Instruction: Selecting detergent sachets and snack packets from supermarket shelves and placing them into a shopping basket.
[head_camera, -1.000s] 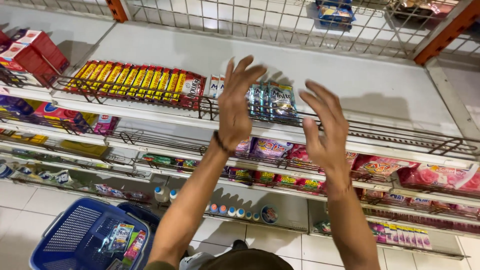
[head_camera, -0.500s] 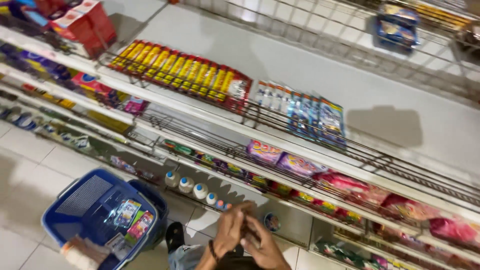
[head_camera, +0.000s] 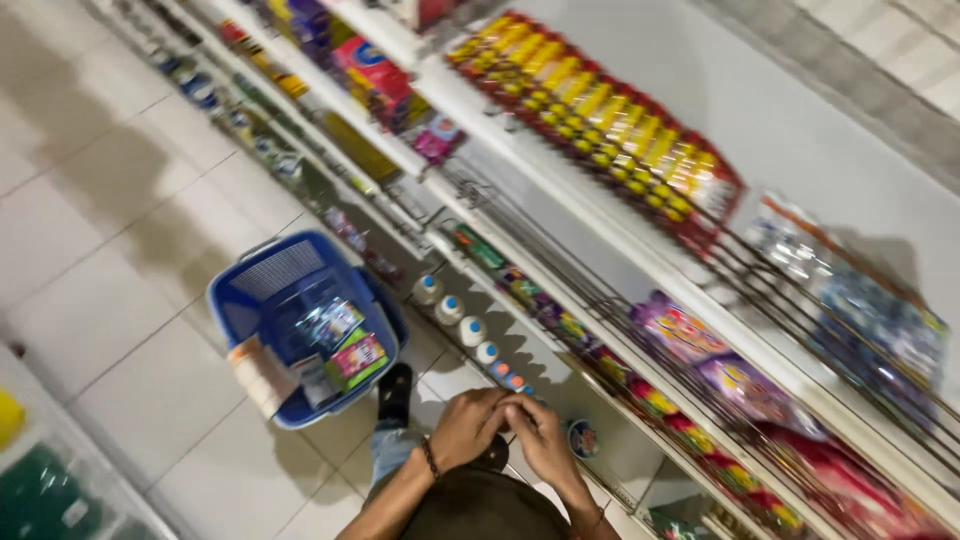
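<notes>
My left hand (head_camera: 468, 426) and my right hand (head_camera: 541, 438) are pressed together low in front of my body, fingers curled and touching each other. Whether they hold anything between them I cannot tell. A dark bead bracelet circles my left wrist. Below my hands are my jeans and a dark shoe (head_camera: 394, 393) on the white tiled floor. Nearest to my hands is the bottom shelf with a row of small white bottles with blue caps (head_camera: 457, 315).
A blue shopping basket (head_camera: 262, 290) with several packets inside stands on the floor to the left of my foot. White wire-fronted shelves (head_camera: 640, 260) run diagonally, stocked with red-and-yellow snack packs (head_camera: 600, 110), pink packets (head_camera: 690, 335) and other goods. Another shelf edge shows at bottom left.
My hands dropped from the upper shelf down to my waist and came together. The view swung downward and tilted, bringing the floor and basket closer.
</notes>
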